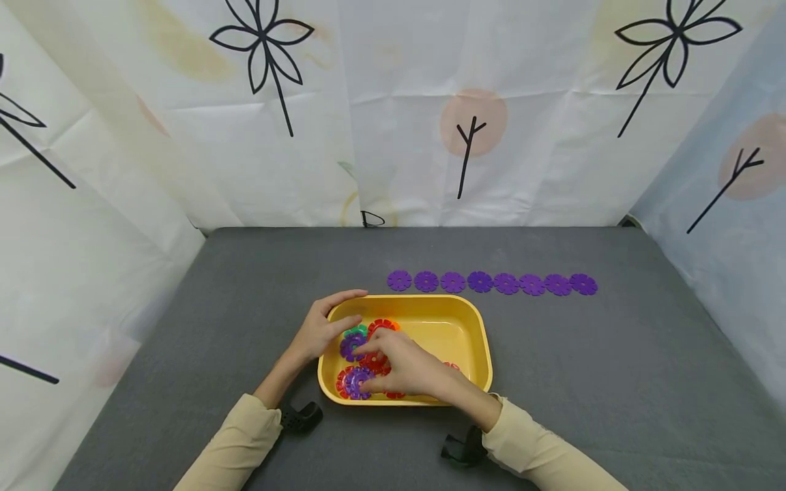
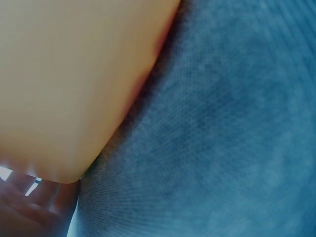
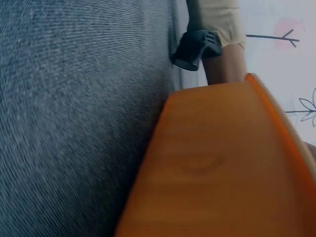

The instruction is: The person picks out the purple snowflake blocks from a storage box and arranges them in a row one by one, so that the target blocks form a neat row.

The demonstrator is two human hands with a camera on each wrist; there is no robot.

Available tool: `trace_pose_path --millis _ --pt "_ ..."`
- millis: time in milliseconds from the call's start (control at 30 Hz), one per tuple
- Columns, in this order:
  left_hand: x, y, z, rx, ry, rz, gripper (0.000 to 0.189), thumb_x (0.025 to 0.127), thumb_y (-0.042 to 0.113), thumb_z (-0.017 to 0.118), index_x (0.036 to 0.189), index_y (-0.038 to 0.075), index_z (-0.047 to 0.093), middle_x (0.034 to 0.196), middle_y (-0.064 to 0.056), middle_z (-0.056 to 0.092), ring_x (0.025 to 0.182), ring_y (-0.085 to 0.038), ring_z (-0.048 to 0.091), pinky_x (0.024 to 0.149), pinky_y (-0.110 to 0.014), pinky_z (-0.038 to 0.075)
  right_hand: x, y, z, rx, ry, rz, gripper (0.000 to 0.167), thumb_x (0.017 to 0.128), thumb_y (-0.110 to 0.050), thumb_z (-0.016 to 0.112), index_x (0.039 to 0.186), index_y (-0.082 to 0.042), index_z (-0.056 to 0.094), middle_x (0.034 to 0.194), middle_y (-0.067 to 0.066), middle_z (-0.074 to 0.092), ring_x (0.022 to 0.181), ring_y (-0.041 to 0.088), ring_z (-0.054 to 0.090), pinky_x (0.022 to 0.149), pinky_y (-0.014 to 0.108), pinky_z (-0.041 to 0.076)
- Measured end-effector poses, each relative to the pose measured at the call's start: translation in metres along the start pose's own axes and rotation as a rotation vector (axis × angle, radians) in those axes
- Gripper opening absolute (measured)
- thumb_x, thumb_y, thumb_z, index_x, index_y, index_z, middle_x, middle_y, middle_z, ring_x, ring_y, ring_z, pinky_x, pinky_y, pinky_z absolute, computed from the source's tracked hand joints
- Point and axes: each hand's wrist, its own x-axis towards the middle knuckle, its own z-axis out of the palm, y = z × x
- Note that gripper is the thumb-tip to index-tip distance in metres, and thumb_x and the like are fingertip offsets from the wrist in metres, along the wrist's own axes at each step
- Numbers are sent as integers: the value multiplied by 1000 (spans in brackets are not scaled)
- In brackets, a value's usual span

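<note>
A yellow tray (image 1: 430,310) holds several small flower-shaped plastic discs, mostly at its left end. At the tray's left back corner is my left hand (image 1: 321,329), its fingers along the rim and its thumb stretched over the inside. My right hand (image 1: 402,365) reaches into the tray from the right, index finger and thumb spread apart. The index fingertip is beside one purple disc (image 1: 350,346); the thumb tip overlaps another purple disc (image 1: 356,383). Red discs (image 1: 376,364) and a green disc (image 1: 356,330) lie around them, partly hidden by the right hand.
Behind the tray, a row of several purple discs (image 1: 480,281) lies on the grey table (image 1: 583,382), reaching to the right. White patterned cloth (image 1: 393,136) hangs at the back and sides. Black wrist devices (image 1: 301,417) sit at both sleeves.
</note>
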Motion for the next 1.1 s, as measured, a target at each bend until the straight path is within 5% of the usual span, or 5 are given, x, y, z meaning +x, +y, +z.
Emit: trace_pose_path --millis 567,700,900,1100 --pt "0 -1 0 -15 -4 13 40 97 6 63 137 0 61 142 -23 61 129 -43 59 95 -17 52 8 1 13 -193 -86 33 47 83 -26 86 128 -17 74 104 -1 63 86 5 44 77 16 42" --pt "0 -1 0 -19 -4 7 40 98 7 64 137 0 61 142 -23 61 128 -43 59 95 -17 52 10 2 12 -199 -104 -17 45 84 -24 85 128 -19 74 103 -3 66 84 4 47 75 14 43" --pt "0 -2 1 -36 -5 1 41 97 6 64 137 -1 61 141 -24 61 126 -43 60 93 -16 52 11 5 11 -155 -148 -117 45 87 -16 82 131 -13 71 96 1 69 75 4 47 68 12 42" --pt "1 -2 1 -33 -4 7 41 97 6 64 137 -1 61 141 -24 61 126 -43 60 94 -16 52 12 8 7 0 -194 -44 48 86 -9 82 132 -7 69 99 5 71 74 4 51 71 12 49"
